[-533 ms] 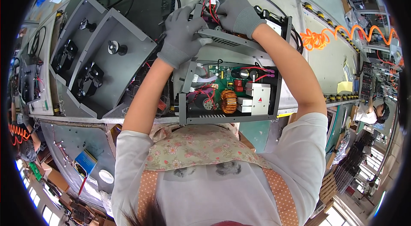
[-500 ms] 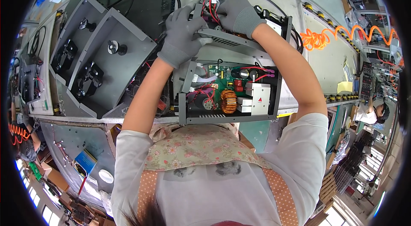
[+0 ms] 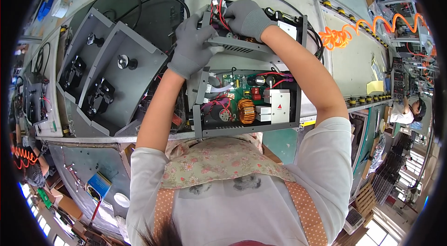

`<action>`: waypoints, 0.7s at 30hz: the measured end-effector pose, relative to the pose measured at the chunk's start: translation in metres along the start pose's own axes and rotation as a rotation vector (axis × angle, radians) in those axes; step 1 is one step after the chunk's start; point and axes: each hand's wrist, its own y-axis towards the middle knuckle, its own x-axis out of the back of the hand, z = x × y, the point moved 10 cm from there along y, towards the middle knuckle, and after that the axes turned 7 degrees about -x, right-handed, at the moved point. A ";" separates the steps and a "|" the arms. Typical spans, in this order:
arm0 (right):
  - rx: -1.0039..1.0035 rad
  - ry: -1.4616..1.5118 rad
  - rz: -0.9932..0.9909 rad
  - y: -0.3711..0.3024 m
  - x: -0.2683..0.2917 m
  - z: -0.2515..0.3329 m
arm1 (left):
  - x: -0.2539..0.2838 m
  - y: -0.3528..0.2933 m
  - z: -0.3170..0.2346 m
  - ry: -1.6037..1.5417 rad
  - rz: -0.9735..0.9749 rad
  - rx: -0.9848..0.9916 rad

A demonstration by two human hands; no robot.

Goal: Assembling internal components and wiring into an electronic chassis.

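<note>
Near case (image 3: 251,129) holds green board (image 3: 238,93), copper coil (image 3: 247,111), silver heat sink (image 3: 280,112). Left hand (image 3: 193,47) grips far case (image 3: 242,47); right hand (image 3: 247,18) curls by its red wires (image 3: 220,15), grasp hidden.

windows (image 3: 378,235): bright, both lower corners | workbench (image 3: 356,71): pale top | wooden pallet (image 3: 365,198): lower right

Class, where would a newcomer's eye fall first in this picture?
Probably on the bright orange coiled hose at upper right. Next, perhaps, the copper-wound toroidal coil inside the open housing nearest the body. Just beyond, the grey-gloved left hand and right hand are at another housing, near red wires.
</note>
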 end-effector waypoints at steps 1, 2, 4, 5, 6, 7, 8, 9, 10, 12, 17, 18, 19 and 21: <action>-0.020 -0.030 0.028 -0.001 0.000 -0.004 | 0.000 -0.001 0.000 -0.001 0.017 0.009; -0.022 -0.034 0.015 -0.003 0.004 -0.008 | -0.001 -0.002 0.000 -0.002 0.033 0.017; 0.002 0.109 -0.032 -0.013 0.014 -0.015 | 0.000 -0.004 -0.002 0.009 0.013 -0.002; 0.074 0.127 -0.011 -0.017 0.015 -0.011 | -0.001 -0.004 0.002 -0.013 0.015 0.034; 0.065 0.124 -0.024 -0.018 0.020 -0.014 | -0.003 -0.005 0.005 -0.040 0.021 0.066; 0.050 0.389 0.161 -0.020 0.008 -0.015 | -0.002 -0.005 0.005 -0.036 0.016 0.071; 0.038 0.655 0.346 -0.025 -0.002 -0.013 | -0.002 -0.006 0.003 -0.037 0.017 0.055; 0.008 1.030 0.499 -0.030 -0.013 -0.010 | -0.001 -0.006 0.002 -0.034 0.018 0.048; 0.006 1.033 0.483 -0.031 -0.014 -0.016 | 0.000 -0.006 0.000 -0.030 0.019 0.041; -0.085 1.325 0.451 -0.031 -0.014 -0.023 | -0.001 -0.007 -0.002 -0.015 0.032 0.030; 0.007 1.544 0.309 -0.032 0.015 -0.024 | -0.002 -0.007 -0.001 -0.017 0.007 0.003; 0.011 1.548 0.307 -0.031 0.013 -0.026 | 0.000 -0.007 -0.004 -0.043 -0.013 -0.017; 0.091 1.565 0.353 -0.031 0.010 -0.023 | -0.001 -0.008 -0.004 -0.039 -0.010 -0.019; 0.149 1.617 0.372 -0.031 0.011 -0.020 | -0.005 -0.012 0.005 -0.099 -0.013 0.051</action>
